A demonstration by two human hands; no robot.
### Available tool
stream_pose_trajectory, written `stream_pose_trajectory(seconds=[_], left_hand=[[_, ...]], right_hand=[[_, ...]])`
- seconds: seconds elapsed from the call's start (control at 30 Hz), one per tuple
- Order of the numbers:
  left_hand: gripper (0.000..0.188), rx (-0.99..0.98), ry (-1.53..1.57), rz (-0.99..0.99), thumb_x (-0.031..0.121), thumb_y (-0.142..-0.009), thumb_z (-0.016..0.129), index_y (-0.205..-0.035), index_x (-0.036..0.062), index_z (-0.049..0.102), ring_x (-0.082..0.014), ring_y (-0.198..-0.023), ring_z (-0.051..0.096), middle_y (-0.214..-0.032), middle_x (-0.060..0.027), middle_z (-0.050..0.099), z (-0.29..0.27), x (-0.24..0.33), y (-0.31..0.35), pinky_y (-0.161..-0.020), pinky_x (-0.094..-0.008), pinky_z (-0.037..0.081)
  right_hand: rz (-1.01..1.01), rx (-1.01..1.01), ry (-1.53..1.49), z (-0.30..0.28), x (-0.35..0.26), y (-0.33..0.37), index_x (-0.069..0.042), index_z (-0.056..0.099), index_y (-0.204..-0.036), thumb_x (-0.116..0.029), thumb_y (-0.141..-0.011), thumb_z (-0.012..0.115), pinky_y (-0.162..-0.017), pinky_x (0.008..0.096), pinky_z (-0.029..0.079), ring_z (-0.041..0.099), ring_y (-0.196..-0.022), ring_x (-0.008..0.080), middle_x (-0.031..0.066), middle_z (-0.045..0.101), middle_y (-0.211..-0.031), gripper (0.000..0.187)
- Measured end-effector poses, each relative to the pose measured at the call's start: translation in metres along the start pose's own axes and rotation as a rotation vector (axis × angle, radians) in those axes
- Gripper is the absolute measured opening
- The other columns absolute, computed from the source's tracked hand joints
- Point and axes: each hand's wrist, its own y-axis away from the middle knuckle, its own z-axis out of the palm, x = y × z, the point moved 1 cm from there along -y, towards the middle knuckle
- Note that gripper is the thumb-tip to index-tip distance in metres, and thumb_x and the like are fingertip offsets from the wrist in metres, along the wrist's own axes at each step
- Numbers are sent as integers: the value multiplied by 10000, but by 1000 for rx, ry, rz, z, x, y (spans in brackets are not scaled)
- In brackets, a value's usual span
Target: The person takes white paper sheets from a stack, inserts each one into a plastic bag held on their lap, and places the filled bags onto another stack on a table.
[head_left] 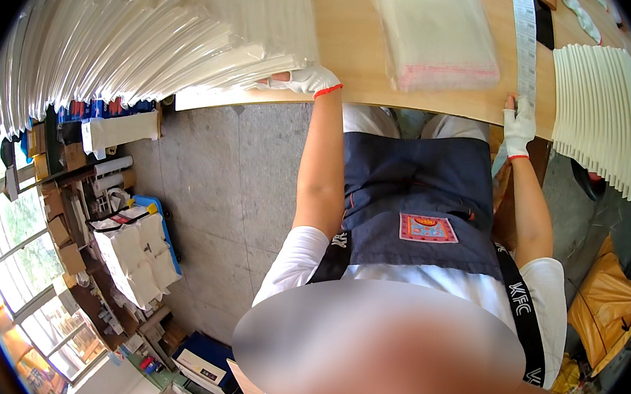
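Note:
My left hand [307,82], in a white glove with a red cuff and bare fingertips, reaches to the near right corner of a large stack of clear-wrapped white packets [157,33]. Its fingers are stretched out against the stack's lower edge; the packets partly hide the tips. At the table's front edge, my right hand [518,125], gloved the same way, is closed on a long strip of printed labels [524,43]. The strip runs away from me across the table, and its near end hangs below the edge. Between my hands lies a pile of clear plastic bags [438,35] with a pink-edged flap.
A fanned row of white packets [601,109] stands on the right of the wooden table [345,34]. Another glove [582,21] lies at the far right. On the floor to the left is a blue cart [155,228] loaded with white bundles. An orange sack [607,297] sits at the right.

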Motion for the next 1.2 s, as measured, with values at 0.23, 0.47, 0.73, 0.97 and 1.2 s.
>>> stream_pose_trajectory(seconds=[0.23, 0.47, 0.73, 0.97, 1.2], left_hand=[[561, 155, -90, 72, 481, -925, 372, -1378, 152, 340, -136, -1214, 417, -1331, -33, 449, 53, -20, -8, -969, -286, 396], [662, 64, -679, 363, 522, -919, 344, -1432, 159, 136, -239, -1203, 425, -1390, -144, 339, 49, -57, -61, -963, -387, 409], [498, 36, -525, 242, 289, -957, 354, -1418, 175, 207, -210, -1229, 375, -1436, -21, 262, 89, -88, -100, -994, -348, 353], [512, 91, -783, 413, 332, -970, 263, -1408, 79, 182, -284, -1222, 371, -1418, -137, 256, 101, -138, -152, -985, -382, 376], [490, 112, -490, 336, 303, -962, 317, -1412, 129, 227, -242, -1203, 418, -1409, -94, 330, 98, -189, -225, -983, -341, 366]], right_hand=[[13, 7, 39, 2, 4, -4, -101, 599, -883, -215, -821, 594, -630, 371, 446, 583, -720, 284, 100, 605, -796, 130], [10, -49, 128, 8, 13, 5, -67, 599, -941, -221, -863, 551, -715, 381, 453, 584, -815, 311, 130, 606, -877, 179], [-30, -2, 88, 4, 21, 15, -45, 587, -906, -145, -839, 567, -724, 375, 457, 589, -808, 309, 126, 605, -862, 122], [-15, -8, 116, 6, 13, 4, -66, 582, -871, -130, -819, 566, -679, 373, 437, 564, -749, 303, 104, 573, -798, 84], [4, -83, 120, 0, 10, 2, -67, 577, -878, -149, -845, 545, -676, 378, 432, 558, -735, 292, 104, 573, -800, 94]])
